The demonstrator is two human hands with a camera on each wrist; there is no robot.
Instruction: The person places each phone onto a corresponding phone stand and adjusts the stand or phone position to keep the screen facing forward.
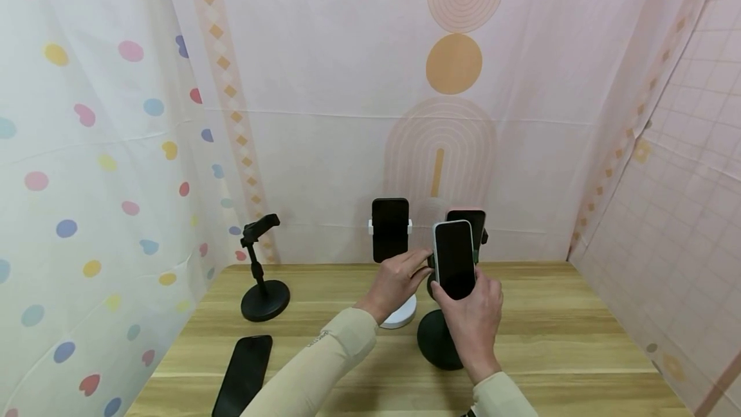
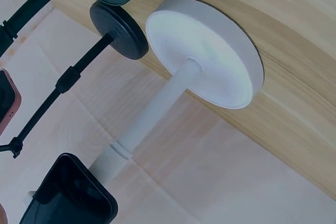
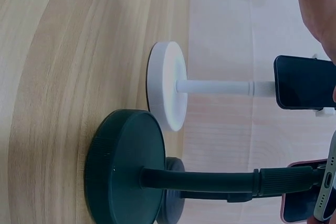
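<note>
My right hand point(image 1: 476, 322) grips a light-edged smartphone point(image 1: 454, 259) by its lower sides, with the dark screen facing me. The phone stands upright at the head of a dark green phone stand point(image 3: 126, 166). At the phone's left edge, the curled fingers of my left hand point(image 1: 396, 283) pinch the dark clamp of that stand. The phone hides most of the clamp. Just left stands a white phone stand point(image 2: 205, 51) holding a black phone point(image 1: 390, 230). Another phone with a pinkish edge point(image 1: 478, 224) sits behind, on a black stand point(image 2: 123, 32).
At the left of the wooden table point(image 1: 550, 327) is a black phone stand point(image 1: 265, 301) with a bare, tilted holder. A black phone point(image 1: 243, 372) lies flat in front of it. Patterned curtains point(image 1: 324, 147) enclose the back and both sides.
</note>
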